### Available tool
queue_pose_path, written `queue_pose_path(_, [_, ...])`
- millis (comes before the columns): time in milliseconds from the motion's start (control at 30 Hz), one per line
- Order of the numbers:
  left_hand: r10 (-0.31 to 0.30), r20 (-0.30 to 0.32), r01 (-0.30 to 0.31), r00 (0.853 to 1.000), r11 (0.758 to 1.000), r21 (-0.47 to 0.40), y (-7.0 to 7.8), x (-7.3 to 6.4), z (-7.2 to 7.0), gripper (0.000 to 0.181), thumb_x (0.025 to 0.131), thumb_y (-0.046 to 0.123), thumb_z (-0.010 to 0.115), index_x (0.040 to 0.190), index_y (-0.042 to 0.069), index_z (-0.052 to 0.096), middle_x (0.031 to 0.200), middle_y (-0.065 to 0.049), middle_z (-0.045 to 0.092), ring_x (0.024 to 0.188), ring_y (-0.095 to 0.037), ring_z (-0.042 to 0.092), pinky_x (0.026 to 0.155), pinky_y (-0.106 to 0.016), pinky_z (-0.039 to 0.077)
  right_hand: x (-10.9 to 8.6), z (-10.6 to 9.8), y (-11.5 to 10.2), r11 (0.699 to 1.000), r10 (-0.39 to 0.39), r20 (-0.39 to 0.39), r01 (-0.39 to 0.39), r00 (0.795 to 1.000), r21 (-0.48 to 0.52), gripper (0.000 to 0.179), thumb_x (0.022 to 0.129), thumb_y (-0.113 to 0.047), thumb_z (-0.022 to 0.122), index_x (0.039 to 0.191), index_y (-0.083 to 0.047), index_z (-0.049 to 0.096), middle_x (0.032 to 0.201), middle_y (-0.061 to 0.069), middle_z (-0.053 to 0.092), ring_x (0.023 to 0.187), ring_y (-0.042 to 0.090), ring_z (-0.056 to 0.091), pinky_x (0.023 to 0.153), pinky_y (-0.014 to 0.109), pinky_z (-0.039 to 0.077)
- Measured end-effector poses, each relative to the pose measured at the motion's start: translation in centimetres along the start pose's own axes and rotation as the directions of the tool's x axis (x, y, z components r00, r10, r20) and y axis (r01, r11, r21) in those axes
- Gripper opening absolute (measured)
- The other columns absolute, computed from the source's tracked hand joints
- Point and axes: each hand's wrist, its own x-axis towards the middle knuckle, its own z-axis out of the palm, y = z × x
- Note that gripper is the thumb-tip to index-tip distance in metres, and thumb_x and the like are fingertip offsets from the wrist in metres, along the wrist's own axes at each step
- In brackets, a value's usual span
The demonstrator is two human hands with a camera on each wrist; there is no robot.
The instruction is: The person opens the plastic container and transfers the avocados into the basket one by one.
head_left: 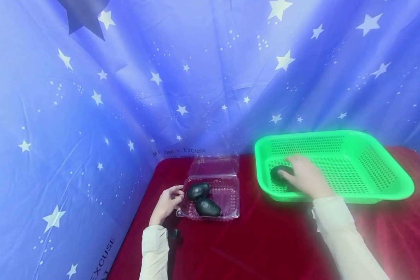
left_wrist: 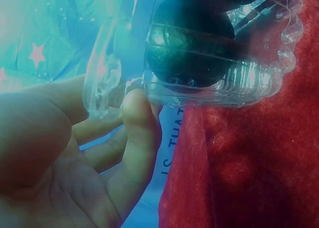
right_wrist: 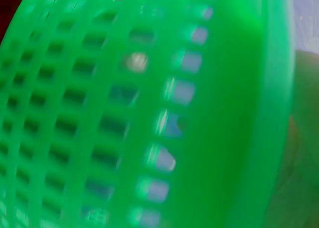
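My left hand (head_left: pixel 168 202) pinches the left rim of an open clear plastic clamshell box (head_left: pixel 232 202) with its fingertips. Two dark green, shiny avocados (head_left: pixel 208 207) lie in the box's left half; in the left wrist view, one avocado (left_wrist: pixel 189 49) shows through the clear wall. Over at the right, my right hand (head_left: pixel 308 177) reaches down into a bright green basket (head_left: pixel 402 190). Its thumb and fingers hold another avocado (head_left: pixel 276 175) near the basket's left end. The right wrist view shows mostly the perforated basket wall (right_wrist: pixel 219 128), which hides that avocado.
The box and basket stand on a red cloth-covered table (head_left: pixel 252 245), with a gap between them. The box's clear lid (head_left: pixel 213 166) stands open at the back. A blue star-printed curtain (head_left: pixel 203 85) hangs behind and along the left side.
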Motion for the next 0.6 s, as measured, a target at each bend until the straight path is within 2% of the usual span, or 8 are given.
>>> queue_pose_path(133, [0.003,0.003,-0.003,1.000,1.000,0.003,0.1,0.0,0.0,0.042,0.091,-0.006,0.062,0.132,-0.006,0.058,0.102,-0.019,0.065,0.085,-0.030,0.065,0.054,-0.030,0.058,0.7,0.8,-1.3,0.999,-0.044,-0.028,0.045,0.999,0.014,0.045,0.092,-0.019,0.067,0.129,0.004,0.057,0.129,0.027,0.059,0.123,0.045,0.051,0.106,0.063,0.039])
queue_pose_path(300, [-0.003,0.003,0.003,1.000,1.000,0.005,0.1,0.1,0.0,0.042,0.090,-0.006,0.063,0.132,-0.006,0.058,0.102,-0.019,0.065,0.084,-0.029,0.065,0.053,-0.029,0.057,1.3,2.3,-3.3,0.994,-0.106,-0.059,0.106,0.993,0.004,0.044,0.092,-0.019,0.067,0.129,0.003,0.057,0.128,0.025,0.060,0.121,0.042,0.053,0.104,0.060,0.044])
queue_pose_path(433, [0.004,0.007,-0.004,1.000,1.000,-0.001,0.0,0.1,0.0,0.042,0.091,-0.006,0.062,0.132,-0.007,0.057,0.102,-0.018,0.065,0.082,-0.027,0.064,0.053,-0.029,0.057,1.7,3.9,-5.1,0.986,-0.170,-0.095,0.168,0.981,-0.021,0.044,0.090,-0.018,0.071,0.126,0.003,0.058,0.120,0.022,0.062,0.113,0.038,0.058,0.095,0.053,0.053])
queue_pose_path(600, [0.000,0.005,0.000,1.000,1.000,-0.002,0.0,0.1,0.0,0.042,0.090,-0.006,0.063,0.132,-0.006,0.058,0.101,-0.018,0.065,0.082,-0.025,0.064,0.053,-0.030,0.058,1.9,5.7,-7.1,0.967,-0.254,-0.112,0.249,0.961,-0.052,0.041,0.087,-0.018,0.075,0.120,0.002,0.062,0.110,0.016,0.063,0.104,0.031,0.060,0.090,0.046,0.056])
